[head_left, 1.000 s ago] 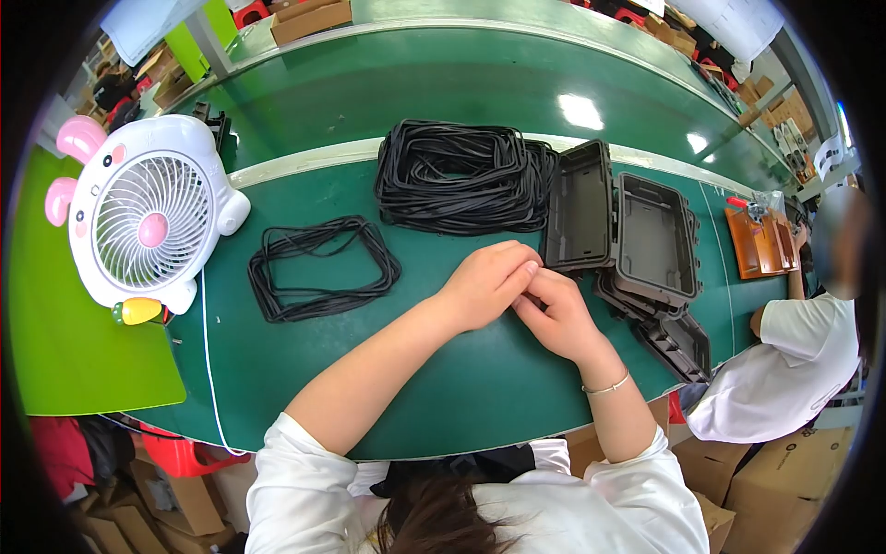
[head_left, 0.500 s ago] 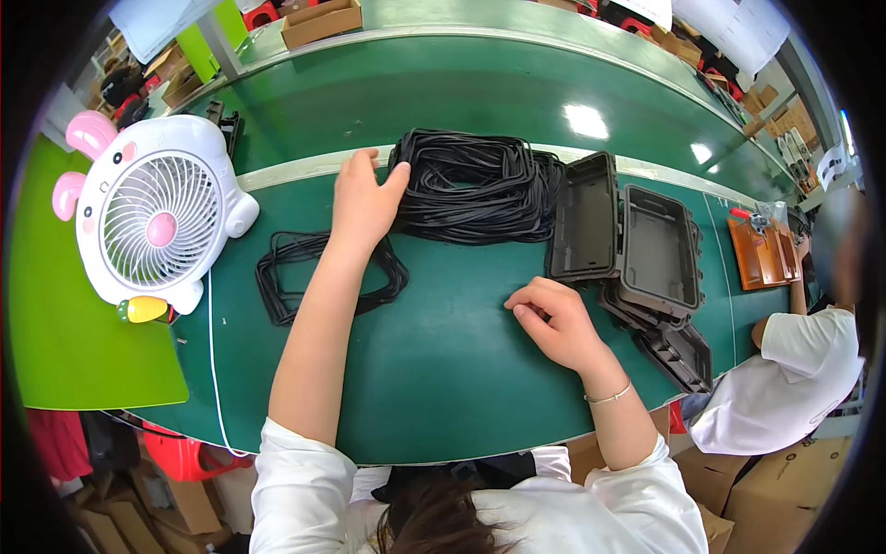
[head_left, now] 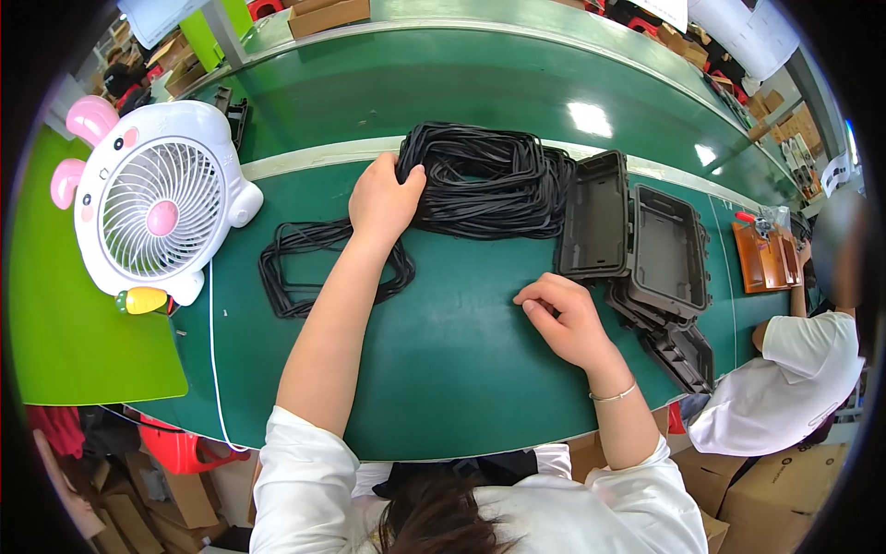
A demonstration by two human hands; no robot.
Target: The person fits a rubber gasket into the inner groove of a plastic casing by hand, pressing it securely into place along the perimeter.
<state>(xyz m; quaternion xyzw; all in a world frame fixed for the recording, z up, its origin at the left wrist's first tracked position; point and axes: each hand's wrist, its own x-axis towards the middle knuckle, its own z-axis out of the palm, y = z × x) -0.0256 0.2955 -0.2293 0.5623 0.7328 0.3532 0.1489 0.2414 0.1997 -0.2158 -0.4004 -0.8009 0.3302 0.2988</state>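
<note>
A large pile of black rubber loops (head_left: 489, 180) lies at the middle back of the green table. My left hand (head_left: 386, 198) grips the left end of this pile, thumb on top and fingertips hidden behind the strands. Left of it, partly behind my forearm, lies a smaller bundle of black loops (head_left: 286, 286). My right hand (head_left: 561, 314) rests on the table with its fingers curled; whether anything is inside them is hidden. Right of the pile stand open dark grey plastic cases (head_left: 669, 249), nearest to my right hand.
A white rabbit-shaped fan (head_left: 161, 198) stands on the left by a green board (head_left: 83, 342), its white cable (head_left: 213, 360) running down the table. At the right are an orange-brown holder (head_left: 761, 257) and a seated person in white (head_left: 784, 383). A raised ledge (head_left: 314, 162) crosses behind.
My hands were together a second ago. They have parted: my left hand moved to the back left and closed on the pile's edge, while my right hand stayed near the cases.
</note>
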